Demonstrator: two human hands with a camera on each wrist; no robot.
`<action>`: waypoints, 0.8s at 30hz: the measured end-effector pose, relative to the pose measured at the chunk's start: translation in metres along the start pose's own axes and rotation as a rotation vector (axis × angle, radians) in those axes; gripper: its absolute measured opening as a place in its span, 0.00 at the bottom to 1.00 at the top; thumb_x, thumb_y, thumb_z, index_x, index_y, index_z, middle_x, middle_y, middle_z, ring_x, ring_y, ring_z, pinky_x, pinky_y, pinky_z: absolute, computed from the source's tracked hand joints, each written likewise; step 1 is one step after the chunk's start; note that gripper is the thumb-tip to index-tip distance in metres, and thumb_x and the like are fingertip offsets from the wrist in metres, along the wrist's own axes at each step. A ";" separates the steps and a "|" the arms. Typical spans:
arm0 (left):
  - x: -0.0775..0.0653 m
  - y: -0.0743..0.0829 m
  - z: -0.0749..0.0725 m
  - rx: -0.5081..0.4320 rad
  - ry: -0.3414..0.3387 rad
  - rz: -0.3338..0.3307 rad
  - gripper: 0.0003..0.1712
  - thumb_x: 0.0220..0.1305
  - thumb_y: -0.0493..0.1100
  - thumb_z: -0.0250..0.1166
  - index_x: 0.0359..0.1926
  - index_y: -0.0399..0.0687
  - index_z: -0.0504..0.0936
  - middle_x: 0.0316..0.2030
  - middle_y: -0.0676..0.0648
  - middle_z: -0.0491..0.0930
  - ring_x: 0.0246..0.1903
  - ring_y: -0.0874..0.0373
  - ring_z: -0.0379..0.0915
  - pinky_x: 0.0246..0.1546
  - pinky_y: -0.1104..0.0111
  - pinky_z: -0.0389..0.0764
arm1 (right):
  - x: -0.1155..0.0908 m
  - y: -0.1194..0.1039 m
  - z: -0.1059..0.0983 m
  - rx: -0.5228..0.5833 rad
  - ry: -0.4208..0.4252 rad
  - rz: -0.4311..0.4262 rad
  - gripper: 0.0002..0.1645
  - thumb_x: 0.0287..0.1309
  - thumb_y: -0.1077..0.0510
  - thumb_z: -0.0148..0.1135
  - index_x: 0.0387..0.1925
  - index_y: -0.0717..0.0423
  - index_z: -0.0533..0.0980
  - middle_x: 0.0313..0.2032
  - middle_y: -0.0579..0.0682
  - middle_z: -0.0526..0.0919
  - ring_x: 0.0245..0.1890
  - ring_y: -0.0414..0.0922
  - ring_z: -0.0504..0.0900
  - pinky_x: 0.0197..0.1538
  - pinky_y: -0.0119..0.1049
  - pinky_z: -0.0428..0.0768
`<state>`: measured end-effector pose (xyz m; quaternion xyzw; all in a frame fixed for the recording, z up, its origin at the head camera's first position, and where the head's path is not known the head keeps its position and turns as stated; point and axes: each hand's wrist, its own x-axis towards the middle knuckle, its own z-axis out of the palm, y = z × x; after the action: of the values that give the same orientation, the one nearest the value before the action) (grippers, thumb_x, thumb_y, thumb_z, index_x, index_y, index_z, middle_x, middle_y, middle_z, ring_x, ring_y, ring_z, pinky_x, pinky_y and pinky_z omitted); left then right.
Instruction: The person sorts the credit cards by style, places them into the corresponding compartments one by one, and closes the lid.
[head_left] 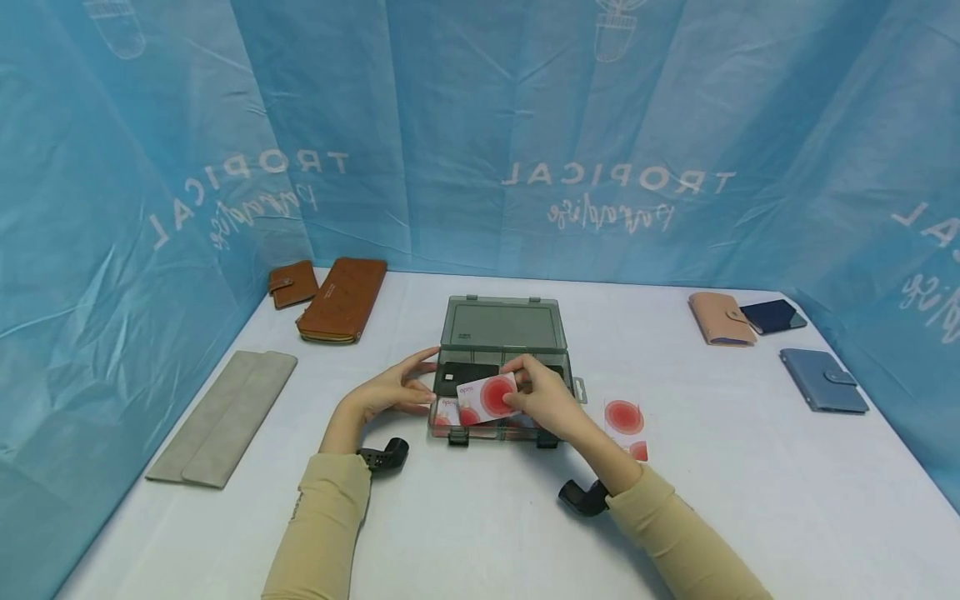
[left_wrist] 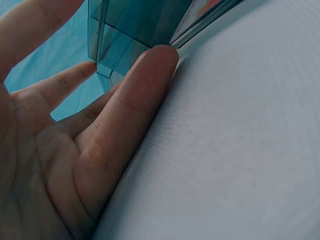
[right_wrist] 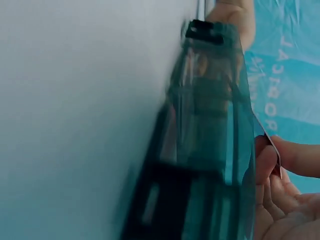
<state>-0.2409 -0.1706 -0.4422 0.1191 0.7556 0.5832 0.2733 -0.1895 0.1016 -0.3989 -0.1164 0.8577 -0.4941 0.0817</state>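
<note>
A translucent green divided box (head_left: 504,323) lies on the table with its hinged lid raised toward the back. My right hand (head_left: 542,397) pinches a white card with red circles (head_left: 487,397) above the compartments; the right wrist view shows the same card (right_wrist: 268,138) edge-on between thumb and fingers. Resting along the box's left side, my left hand (head_left: 393,387) has spread fingers, and its thumb (left_wrist: 152,70) touches the box wall (left_wrist: 130,30). Inside the box are a similar card (head_left: 447,411) at front left and a black flat item (head_left: 463,372) behind it, partly covered.
A similar card (head_left: 625,427) lies right of the box. At left are a grey folder (head_left: 225,417), a brown long wallet (head_left: 345,296) and a small brown wallet (head_left: 293,283). At right are a tan wallet (head_left: 720,317), a dark flat item (head_left: 774,316) and a blue wallet (head_left: 823,381).
</note>
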 end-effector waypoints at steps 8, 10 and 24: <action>-0.001 0.001 0.000 -0.001 -0.002 0.001 0.52 0.53 0.41 0.68 0.72 0.57 0.46 0.68 0.39 0.50 0.43 0.56 0.73 0.48 0.56 0.76 | 0.004 0.002 0.015 -0.255 -0.016 -0.117 0.16 0.50 0.61 0.68 0.42 0.52 0.76 0.25 0.44 0.75 0.19 0.39 0.68 0.22 0.31 0.68; -0.001 0.001 0.000 -0.002 -0.003 0.003 0.52 0.54 0.40 0.68 0.72 0.56 0.46 0.68 0.38 0.50 0.43 0.56 0.74 0.48 0.57 0.76 | 0.004 0.000 0.016 -0.289 -0.060 -0.110 0.16 0.51 0.61 0.67 0.43 0.51 0.76 0.25 0.43 0.76 0.20 0.39 0.69 0.24 0.32 0.69; -0.001 -0.002 0.000 0.038 -0.025 0.043 0.52 0.53 0.46 0.68 0.72 0.58 0.46 0.68 0.37 0.49 0.43 0.55 0.74 0.46 0.59 0.77 | 0.004 0.003 0.011 -0.414 -0.246 -0.066 0.21 0.59 0.57 0.58 0.55 0.51 0.73 0.34 0.46 0.81 0.30 0.39 0.76 0.33 0.36 0.75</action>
<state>-0.2401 -0.1717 -0.4437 0.1478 0.7604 0.5728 0.2681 -0.1907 0.0924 -0.4071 -0.2180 0.9200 -0.2921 0.1439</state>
